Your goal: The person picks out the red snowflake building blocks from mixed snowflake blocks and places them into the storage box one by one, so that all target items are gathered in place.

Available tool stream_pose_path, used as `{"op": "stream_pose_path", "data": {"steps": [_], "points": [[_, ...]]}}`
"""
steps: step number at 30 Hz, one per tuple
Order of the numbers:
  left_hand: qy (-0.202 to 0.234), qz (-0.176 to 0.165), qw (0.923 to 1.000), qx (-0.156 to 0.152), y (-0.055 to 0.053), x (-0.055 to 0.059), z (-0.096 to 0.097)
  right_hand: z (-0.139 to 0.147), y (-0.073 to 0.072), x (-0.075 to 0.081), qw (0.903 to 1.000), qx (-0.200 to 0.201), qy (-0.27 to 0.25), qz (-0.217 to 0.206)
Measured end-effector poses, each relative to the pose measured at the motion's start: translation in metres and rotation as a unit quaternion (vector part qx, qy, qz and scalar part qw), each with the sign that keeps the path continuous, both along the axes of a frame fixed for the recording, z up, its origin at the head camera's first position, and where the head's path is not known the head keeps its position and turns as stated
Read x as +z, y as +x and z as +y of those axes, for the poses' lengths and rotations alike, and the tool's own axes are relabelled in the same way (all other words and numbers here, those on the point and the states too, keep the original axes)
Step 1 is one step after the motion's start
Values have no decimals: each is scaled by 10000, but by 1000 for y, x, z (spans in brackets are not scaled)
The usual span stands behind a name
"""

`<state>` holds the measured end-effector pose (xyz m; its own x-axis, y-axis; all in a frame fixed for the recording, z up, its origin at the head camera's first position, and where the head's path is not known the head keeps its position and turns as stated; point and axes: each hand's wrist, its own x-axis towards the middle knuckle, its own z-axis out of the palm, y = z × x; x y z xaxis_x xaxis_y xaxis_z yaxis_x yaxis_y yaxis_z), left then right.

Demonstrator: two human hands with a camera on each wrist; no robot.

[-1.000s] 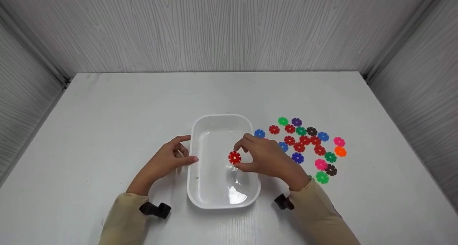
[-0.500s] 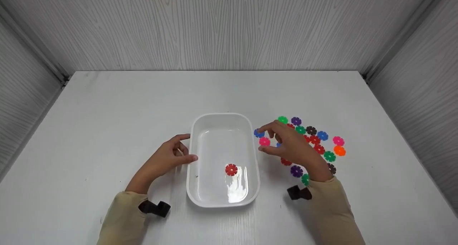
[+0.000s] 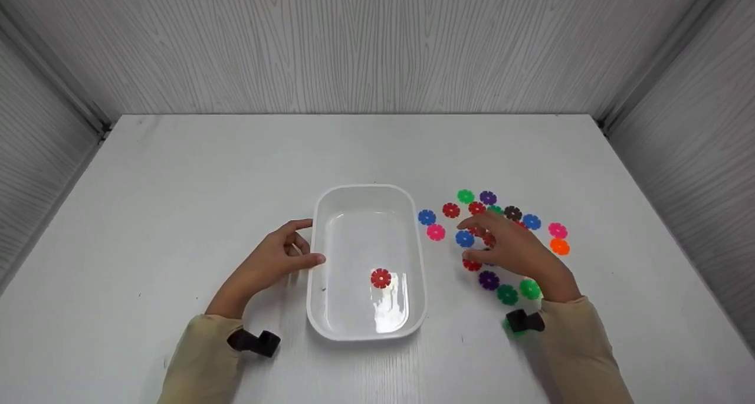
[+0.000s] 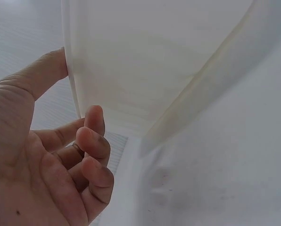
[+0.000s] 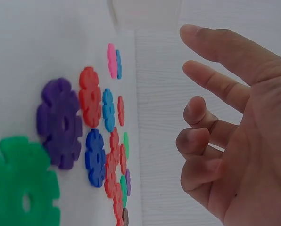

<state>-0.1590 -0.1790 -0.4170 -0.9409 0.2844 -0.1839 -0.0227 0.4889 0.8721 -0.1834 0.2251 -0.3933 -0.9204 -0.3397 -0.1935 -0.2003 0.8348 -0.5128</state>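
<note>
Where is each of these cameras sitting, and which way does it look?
Head: worn on the person's head, looking forward and down at the table, tray and discs; both sleeves, the left hand and right hand show.
Left wrist: on that wrist, looking past the left hand, palm side showing, to the tray's side.
Right wrist: on that wrist, looking low across the discs; the right hand's palm side shows.
Shared: head and right wrist views both show discs and the right hand.

Across these views, you have no readable text, numbers or signs near your left hand (image 3: pixel 276 256) or right hand (image 3: pixel 514 248).
</note>
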Motion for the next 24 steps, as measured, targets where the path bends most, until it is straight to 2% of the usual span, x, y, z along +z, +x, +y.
{"op": "stream_pose_path", "data": {"steps": [15, 24], "points": [[41, 67, 10000, -46, 0, -2, -2, 14, 8, -15, 9963, 177, 825, -165], [9, 78, 10000, -38, -1, -2, 0, 12, 10, -17, 9949, 199, 971, -185]]}}
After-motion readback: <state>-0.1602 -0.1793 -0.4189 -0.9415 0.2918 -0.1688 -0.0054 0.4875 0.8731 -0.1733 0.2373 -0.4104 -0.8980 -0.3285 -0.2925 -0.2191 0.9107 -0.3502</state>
